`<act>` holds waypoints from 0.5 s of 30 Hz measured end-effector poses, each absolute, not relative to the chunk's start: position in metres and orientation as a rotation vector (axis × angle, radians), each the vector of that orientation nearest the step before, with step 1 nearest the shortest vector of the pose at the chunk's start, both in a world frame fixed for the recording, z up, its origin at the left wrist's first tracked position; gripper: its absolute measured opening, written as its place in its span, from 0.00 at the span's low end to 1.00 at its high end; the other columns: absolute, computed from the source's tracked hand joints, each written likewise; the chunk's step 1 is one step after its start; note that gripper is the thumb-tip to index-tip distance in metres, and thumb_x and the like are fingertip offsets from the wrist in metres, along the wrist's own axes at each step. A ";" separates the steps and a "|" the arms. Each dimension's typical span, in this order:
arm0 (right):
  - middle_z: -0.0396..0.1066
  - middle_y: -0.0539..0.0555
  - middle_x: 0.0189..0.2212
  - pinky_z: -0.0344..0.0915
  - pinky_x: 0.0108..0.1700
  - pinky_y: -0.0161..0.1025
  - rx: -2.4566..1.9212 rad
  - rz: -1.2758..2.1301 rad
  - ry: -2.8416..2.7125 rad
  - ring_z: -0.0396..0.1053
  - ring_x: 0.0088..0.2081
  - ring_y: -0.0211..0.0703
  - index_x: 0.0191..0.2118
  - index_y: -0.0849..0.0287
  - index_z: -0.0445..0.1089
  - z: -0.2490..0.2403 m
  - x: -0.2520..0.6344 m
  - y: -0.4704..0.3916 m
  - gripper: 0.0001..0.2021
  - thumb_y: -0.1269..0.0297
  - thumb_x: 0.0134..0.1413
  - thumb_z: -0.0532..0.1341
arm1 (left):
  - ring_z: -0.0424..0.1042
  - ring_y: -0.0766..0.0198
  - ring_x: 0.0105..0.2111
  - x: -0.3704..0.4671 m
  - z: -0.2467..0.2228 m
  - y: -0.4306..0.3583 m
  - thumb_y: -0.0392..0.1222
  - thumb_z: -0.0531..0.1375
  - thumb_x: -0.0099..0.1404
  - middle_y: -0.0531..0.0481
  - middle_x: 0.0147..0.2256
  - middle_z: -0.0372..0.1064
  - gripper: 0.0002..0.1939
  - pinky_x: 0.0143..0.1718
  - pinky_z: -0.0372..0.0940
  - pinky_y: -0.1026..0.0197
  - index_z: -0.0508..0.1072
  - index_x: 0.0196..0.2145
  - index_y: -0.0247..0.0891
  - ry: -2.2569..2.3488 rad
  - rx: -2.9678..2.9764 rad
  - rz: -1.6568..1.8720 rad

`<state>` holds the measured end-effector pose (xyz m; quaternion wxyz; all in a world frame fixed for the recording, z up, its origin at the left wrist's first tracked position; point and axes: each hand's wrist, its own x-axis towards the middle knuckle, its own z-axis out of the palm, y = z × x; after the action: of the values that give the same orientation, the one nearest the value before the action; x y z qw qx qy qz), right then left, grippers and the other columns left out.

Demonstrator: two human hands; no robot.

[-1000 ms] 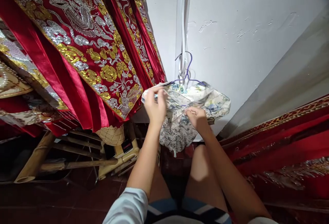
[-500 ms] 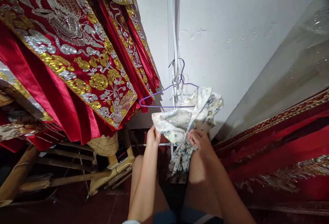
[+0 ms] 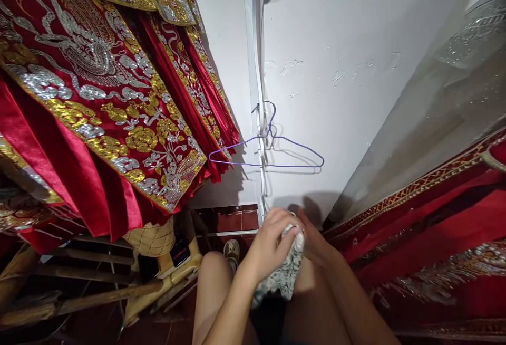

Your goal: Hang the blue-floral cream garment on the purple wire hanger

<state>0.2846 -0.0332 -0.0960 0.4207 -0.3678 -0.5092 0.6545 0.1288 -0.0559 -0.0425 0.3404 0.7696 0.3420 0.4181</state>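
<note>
A white garment (image 3: 285,277) with a green and blue floral print is bunched up above my lap, its lower part hanging between my thighs. My left hand (image 3: 272,239) is closed over the gathered top of it, thumb lying across the cloth. Pressed close on the right side is my right hand (image 3: 314,240), its fingers mostly hidden behind the garment and the left hand. Above both hands, a purple hanger (image 3: 294,166) hangs bare from a white upright rail (image 3: 259,70) against the wall.
Red robes (image 3: 142,139) with gold and silver embroidery hang at the left. Below them stand a bamboo chair (image 3: 174,271) and a woven basket (image 3: 152,237). More red beaded fabric (image 3: 443,239) fills the right side. A clog (image 3: 232,250) shows on the tiled floor.
The garment has come away from in front of the hanger and is now bunched low over my lap. My left hand has moved right, up against my right hand.
</note>
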 end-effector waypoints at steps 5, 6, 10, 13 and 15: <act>0.73 0.51 0.28 0.66 0.33 0.39 -0.822 1.709 -1.689 0.69 0.30 0.44 0.31 0.59 0.74 -0.037 0.301 -0.013 0.14 0.55 0.43 0.70 | 0.70 0.53 0.45 0.086 -0.055 -0.049 0.50 0.60 0.68 0.46 0.43 0.74 0.15 0.48 0.64 0.58 0.76 0.47 0.40 0.952 1.927 0.802; 0.71 0.50 0.26 0.65 0.32 0.37 -0.863 1.558 -1.780 0.68 0.29 0.42 0.29 0.59 0.72 -0.027 0.305 -0.006 0.10 0.59 0.43 0.70 | 0.70 0.57 0.37 0.077 -0.059 -0.048 0.52 0.60 0.68 0.48 0.36 0.73 0.14 0.41 0.65 0.61 0.77 0.39 0.38 0.943 1.937 0.652; 0.66 0.46 0.23 0.58 0.27 0.33 -0.992 0.900 -1.684 0.62 0.25 0.37 0.29 0.57 0.67 -0.004 0.310 0.037 0.03 0.68 0.45 0.62 | 0.62 0.65 0.26 0.039 -0.061 -0.050 0.54 0.58 0.67 0.53 0.25 0.66 0.21 0.29 0.56 0.64 0.71 0.25 0.35 1.224 2.037 0.349; 0.74 0.51 0.35 0.65 0.37 0.37 -0.931 0.742 -1.558 0.70 0.34 0.42 0.43 0.56 0.71 -0.013 0.297 0.075 0.15 0.68 0.46 0.60 | 0.69 0.57 0.32 0.016 -0.041 -0.053 0.50 0.51 0.72 0.47 0.29 0.72 0.20 0.37 0.61 0.59 0.74 0.29 0.35 1.544 2.166 0.254; 0.76 0.55 0.40 0.66 0.47 0.41 -0.959 0.785 -1.611 0.72 0.42 0.46 0.44 0.56 0.73 -0.026 0.283 0.094 0.15 0.64 0.49 0.59 | 0.72 0.49 0.45 0.006 -0.026 -0.053 0.39 0.49 0.71 0.40 0.38 0.76 0.17 0.51 0.60 0.48 0.77 0.35 0.36 1.739 2.249 0.146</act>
<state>0.2830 0.0939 -0.0262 0.5266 -0.4013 -0.6737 0.3283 0.0057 -0.0535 -0.0257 0.1467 0.7815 0.6043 0.0507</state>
